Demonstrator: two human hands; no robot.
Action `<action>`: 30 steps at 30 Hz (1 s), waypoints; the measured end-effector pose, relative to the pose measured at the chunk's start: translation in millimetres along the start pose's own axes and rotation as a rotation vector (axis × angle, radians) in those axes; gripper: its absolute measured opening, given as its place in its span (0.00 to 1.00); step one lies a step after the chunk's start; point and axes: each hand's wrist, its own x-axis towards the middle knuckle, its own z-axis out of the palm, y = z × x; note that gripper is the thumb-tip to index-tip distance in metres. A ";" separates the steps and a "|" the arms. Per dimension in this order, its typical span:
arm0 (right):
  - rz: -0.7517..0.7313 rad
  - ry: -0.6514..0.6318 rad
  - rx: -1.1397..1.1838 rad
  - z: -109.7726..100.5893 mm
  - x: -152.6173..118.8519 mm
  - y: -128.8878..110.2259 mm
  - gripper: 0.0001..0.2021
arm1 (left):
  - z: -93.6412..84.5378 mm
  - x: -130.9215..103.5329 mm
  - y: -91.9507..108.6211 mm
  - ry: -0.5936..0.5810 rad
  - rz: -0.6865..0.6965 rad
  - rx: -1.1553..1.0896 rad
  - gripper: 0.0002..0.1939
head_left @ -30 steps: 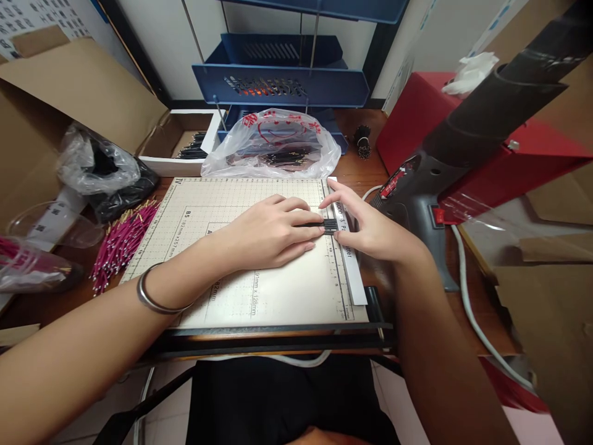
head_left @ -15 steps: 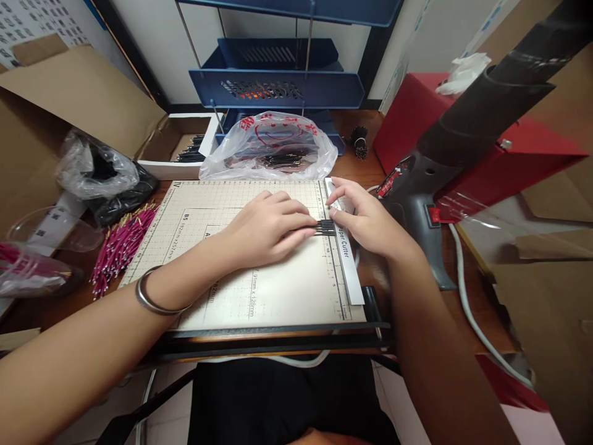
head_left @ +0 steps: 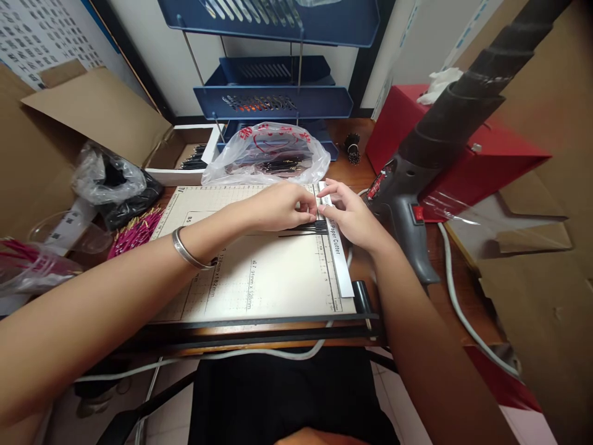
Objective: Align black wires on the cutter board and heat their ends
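Note:
Several thin black sticks lie side by side on the cream board of a paper cutter, their right ends at the white strip along its right side. My left hand is just above the sticks, its thumb and fingers pinched together; what is between the fingertips is too small to name. Facing it from the right, my right hand rests over the white strip. Its thumb and index finger are curved toward the left fingertips, close to them, and a small gap shows between the two.
Behind the cutter are a clear plastic bag of black sticks and a blue rack. Magenta sticks lie at the left. On the right stand a dark grey tool with a hose and a red box.
My left hand has lifted off the sticks and moved up toward my right hand, its fingers now curled into a pinch. More of the black sticks shows. The camera view has shifted slightly.

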 end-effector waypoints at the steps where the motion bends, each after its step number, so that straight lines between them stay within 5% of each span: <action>1: -0.001 0.024 0.040 2.1 2.1 3.5 0.13 | 0.2 1.9 -1.1 -0.003 0.006 -0.007 0.08; 12: 0.211 0.138 0.287 20.0 58.2 6.9 0.19 | -7.0 1.5 -7.5 0.000 0.149 0.086 0.08; 23: 0.111 0.167 0.614 27.9 48.0 18.7 0.29 | -9.2 10.6 -35.6 0.175 -0.027 0.332 0.11; 30: 0.173 0.166 0.606 30.6 48.3 12.3 0.27 | 0.1 4.4 -40.2 0.232 -0.008 0.356 0.13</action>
